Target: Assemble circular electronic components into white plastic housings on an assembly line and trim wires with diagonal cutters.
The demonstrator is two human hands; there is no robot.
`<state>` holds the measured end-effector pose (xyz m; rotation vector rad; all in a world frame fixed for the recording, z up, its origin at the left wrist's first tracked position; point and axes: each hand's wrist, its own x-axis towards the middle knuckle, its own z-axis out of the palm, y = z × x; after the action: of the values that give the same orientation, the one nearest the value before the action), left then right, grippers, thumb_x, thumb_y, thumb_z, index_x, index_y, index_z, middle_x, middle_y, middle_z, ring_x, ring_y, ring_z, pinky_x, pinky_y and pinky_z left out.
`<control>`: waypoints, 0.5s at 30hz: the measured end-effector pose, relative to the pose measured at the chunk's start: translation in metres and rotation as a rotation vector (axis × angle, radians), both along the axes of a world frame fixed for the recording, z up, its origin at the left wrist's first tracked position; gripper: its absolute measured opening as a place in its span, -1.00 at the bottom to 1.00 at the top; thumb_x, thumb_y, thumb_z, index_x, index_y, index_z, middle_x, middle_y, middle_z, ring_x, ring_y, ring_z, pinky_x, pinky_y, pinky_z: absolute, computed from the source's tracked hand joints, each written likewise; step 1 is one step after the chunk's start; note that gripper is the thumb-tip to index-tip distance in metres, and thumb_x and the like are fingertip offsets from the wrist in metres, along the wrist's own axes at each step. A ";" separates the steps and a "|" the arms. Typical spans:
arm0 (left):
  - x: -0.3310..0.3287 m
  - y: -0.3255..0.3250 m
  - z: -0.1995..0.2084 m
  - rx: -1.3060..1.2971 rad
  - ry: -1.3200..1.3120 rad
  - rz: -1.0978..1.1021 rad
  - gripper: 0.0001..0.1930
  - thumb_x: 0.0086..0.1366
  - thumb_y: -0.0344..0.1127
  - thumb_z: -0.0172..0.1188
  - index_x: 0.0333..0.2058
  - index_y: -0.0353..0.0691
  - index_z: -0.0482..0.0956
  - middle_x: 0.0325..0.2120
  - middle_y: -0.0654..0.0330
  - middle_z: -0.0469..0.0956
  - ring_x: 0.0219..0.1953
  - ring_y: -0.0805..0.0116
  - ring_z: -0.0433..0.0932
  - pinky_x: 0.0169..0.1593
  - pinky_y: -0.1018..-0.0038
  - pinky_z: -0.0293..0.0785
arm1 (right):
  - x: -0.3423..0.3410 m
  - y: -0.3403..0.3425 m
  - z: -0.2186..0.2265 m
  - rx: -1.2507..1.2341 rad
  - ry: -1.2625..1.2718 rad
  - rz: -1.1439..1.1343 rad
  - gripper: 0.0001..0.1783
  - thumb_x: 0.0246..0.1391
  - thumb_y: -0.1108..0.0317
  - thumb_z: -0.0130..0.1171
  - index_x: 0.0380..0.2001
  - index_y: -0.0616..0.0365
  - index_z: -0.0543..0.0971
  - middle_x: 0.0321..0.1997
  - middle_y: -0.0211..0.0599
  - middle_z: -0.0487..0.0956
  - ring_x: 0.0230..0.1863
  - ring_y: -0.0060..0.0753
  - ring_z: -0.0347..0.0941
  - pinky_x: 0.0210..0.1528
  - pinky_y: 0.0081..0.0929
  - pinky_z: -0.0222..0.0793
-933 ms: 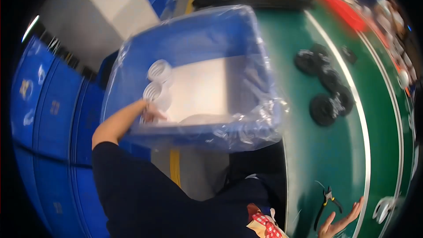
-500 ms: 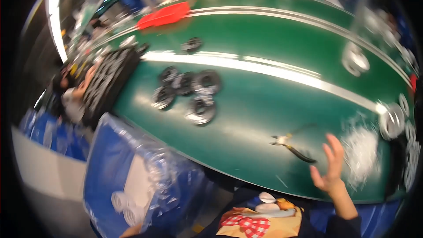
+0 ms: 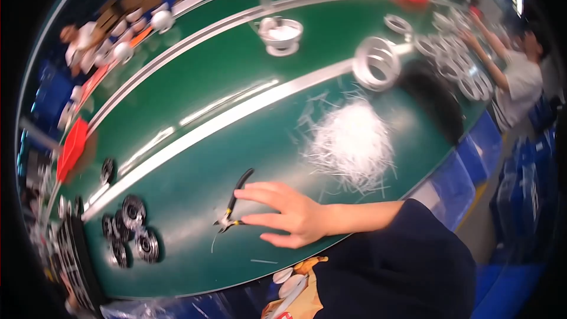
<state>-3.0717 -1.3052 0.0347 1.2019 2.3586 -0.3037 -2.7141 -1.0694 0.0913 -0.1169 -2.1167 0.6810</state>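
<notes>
My right hand (image 3: 289, 215) reaches in from the right over the green bench, its fingers apart and stretched out. Under its fingertips lies a pair of side cutters (image 3: 230, 208) with black handles and yellow trim, jaws to the lower left. The fingers overlap the handles; whether they touch is unclear. A thin white strip lies by the jaws. Farther right sits a loose heap of thin white strips (image 3: 354, 142). To the left stand several round black parts with shiny rims (image 3: 147, 245), grouped together. My left hand is out of view.
Stacked white rings (image 3: 377, 64) stand past the heap. Across a pale rail, a white bowl-shaped part (image 3: 281, 35) sits on the farther green surface. A black slotted tray (image 3: 74, 260) borders the left end. A co-worker (image 3: 520, 77) reaches toward more rings at right.
The head view has swung to the right. My right hand has come to the side cutters from beside the white heap. My left hand, partly visible before at the lower edge, is gone from view.
</notes>
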 end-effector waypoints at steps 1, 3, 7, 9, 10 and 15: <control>0.012 -0.002 0.036 0.026 0.028 -0.001 -0.44 -0.10 -0.18 0.26 -0.18 -0.50 0.36 -0.30 -0.13 0.41 -0.24 0.07 0.37 -0.15 0.22 0.27 | 0.008 -0.003 0.000 -0.041 0.033 -0.009 -0.47 -0.31 0.44 0.22 -0.12 0.15 0.42 0.14 0.03 0.19 0.09 0.06 0.17 0.05 -0.17 0.14; 0.036 -0.004 0.108 0.072 0.074 -0.005 -0.44 -0.10 -0.20 0.26 -0.18 -0.51 0.36 -0.28 -0.15 0.40 -0.22 0.04 0.36 -0.13 0.21 0.26 | 0.025 -0.010 -0.003 -0.177 0.090 -0.031 -0.48 -0.27 0.44 0.20 -0.11 0.17 0.41 0.14 0.07 0.17 0.09 0.08 0.17 0.05 -0.18 0.14; 0.095 0.020 0.256 0.149 0.139 -0.061 -0.44 -0.11 -0.23 0.26 -0.19 -0.52 0.35 -0.26 -0.18 0.40 -0.19 0.00 0.36 -0.09 0.18 0.25 | 0.060 -0.031 -0.011 -0.326 0.128 -0.084 -0.50 -0.23 0.44 0.19 -0.10 0.20 0.39 0.16 0.12 0.14 0.06 0.07 0.20 0.02 -0.22 0.18; 0.126 0.084 0.259 0.251 -0.093 -0.194 -0.43 -0.11 -0.20 0.26 -0.17 -0.49 0.35 -0.29 -0.11 0.41 -0.23 0.06 0.38 -0.13 0.24 0.28 | 0.068 -0.032 -0.018 -0.361 0.133 -0.111 -0.49 -0.23 0.44 0.19 -0.08 0.19 0.39 0.16 0.11 0.13 0.06 0.04 0.21 0.02 -0.25 0.18; 0.141 0.115 0.256 0.299 -0.210 -0.258 -0.42 -0.11 -0.19 0.26 -0.16 -0.48 0.34 -0.31 -0.08 0.42 -0.24 0.10 0.39 -0.15 0.27 0.29 | 0.073 -0.034 -0.019 -0.404 0.167 -0.138 -0.48 -0.23 0.43 0.20 -0.08 0.19 0.39 0.17 0.09 0.13 0.08 0.02 0.20 0.03 -0.26 0.18; 0.229 0.254 0.206 0.515 -0.849 -0.520 -0.37 -0.10 -0.11 0.26 -0.10 -0.41 0.33 -0.39 0.08 0.45 -0.33 0.25 0.44 -0.24 0.40 0.36 | 0.102 -0.017 -0.031 -0.667 0.321 -0.159 0.07 -0.39 0.20 0.40 0.19 0.12 0.00 0.29 -0.12 -0.09 0.23 -0.18 0.00 0.14 -0.26 0.06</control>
<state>-2.8431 -1.0510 0.2403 1.7251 1.3899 0.5892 -2.6116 -1.0863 0.0606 -0.4995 -1.4921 1.1974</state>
